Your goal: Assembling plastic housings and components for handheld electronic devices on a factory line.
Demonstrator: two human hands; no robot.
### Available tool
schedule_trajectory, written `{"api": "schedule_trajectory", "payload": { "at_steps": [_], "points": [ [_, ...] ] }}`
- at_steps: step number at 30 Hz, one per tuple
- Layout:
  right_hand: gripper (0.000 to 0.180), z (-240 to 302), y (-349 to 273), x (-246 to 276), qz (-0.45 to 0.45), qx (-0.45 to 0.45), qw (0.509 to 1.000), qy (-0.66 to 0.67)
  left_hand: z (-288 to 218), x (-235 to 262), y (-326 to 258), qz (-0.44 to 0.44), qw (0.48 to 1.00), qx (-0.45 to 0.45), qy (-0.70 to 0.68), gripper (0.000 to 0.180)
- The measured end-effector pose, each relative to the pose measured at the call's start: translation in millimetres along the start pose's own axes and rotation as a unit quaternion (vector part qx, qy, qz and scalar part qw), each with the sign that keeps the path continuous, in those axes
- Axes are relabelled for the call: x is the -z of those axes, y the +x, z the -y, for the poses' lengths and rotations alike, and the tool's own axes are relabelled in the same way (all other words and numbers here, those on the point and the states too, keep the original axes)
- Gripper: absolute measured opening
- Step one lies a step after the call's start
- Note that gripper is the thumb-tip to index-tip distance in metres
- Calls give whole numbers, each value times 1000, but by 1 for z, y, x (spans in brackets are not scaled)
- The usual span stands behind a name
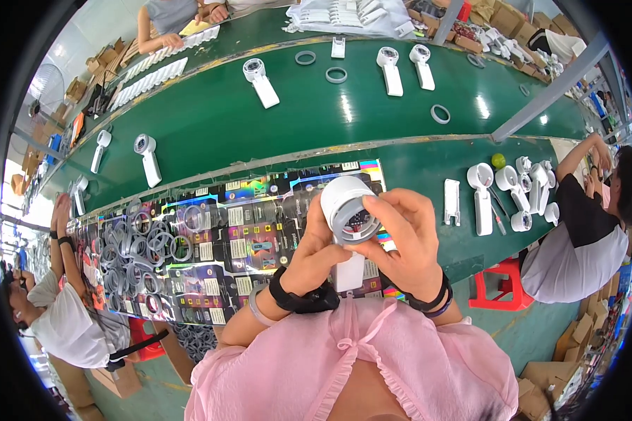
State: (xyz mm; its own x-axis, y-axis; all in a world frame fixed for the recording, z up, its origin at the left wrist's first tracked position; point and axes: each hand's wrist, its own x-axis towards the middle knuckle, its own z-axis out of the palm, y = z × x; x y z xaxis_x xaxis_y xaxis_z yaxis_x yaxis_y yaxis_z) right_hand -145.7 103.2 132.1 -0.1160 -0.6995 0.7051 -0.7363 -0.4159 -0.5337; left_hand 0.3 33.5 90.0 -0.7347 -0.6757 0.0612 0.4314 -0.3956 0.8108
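Close in front of my chest I hold a white handheld fan body (345, 188) with its handle pointing down toward me. My left hand (314, 247) is wrapped round the left side of the round head. A grey ring (346, 216) sits at the head's opening, and inside it dark parts and a bit of red show. The fingers of my right hand (409, 237) press on the ring's right edge and lower rim. Whether the ring is fully seated I cannot tell.
A pile of grey rings (137, 245) lies on a shiny printed sheet (253, 238) to my left. White fan bodies (483, 200), a screwdriver (499, 223) and a green ball (498, 161) are at right. Fans and rings dot the green conveyor belt (211, 112). Co-workers sit on both sides, near a red stool (502, 284).
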Motion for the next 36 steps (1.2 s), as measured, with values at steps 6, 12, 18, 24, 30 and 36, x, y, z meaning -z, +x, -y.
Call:
{"api": "schedule_trajectory", "payload": {
  "at_steps": [6, 12, 18, 24, 30, 36],
  "points": [
    [66, 5, 4, 6, 47, -47, 998, -3, 4, -2, 1, -11, 998, 3, 55, 87],
    [68, 11, 6, 10, 86, -74, 994, -9, -8, -5, -5, 35, 981, -85, 171, 81],
    [66, 17, 4, 15, 98, -65, 993, -28, 1, -11, -8, -22, 929, -156, 334, 70],
    [61, -1, 11, 14, 161, -70, 984, 21, 9, -10, -1, -92, 946, -101, 295, 60],
    [61, -31, -4, -15, 109, -231, 907, 335, 23, -13, 1, -74, 951, -95, 285, 62],
    [66, -29, 13, -16, 110, -303, 900, 293, 26, -13, -1, -58, 919, -135, 367, 70]
  ]
}}
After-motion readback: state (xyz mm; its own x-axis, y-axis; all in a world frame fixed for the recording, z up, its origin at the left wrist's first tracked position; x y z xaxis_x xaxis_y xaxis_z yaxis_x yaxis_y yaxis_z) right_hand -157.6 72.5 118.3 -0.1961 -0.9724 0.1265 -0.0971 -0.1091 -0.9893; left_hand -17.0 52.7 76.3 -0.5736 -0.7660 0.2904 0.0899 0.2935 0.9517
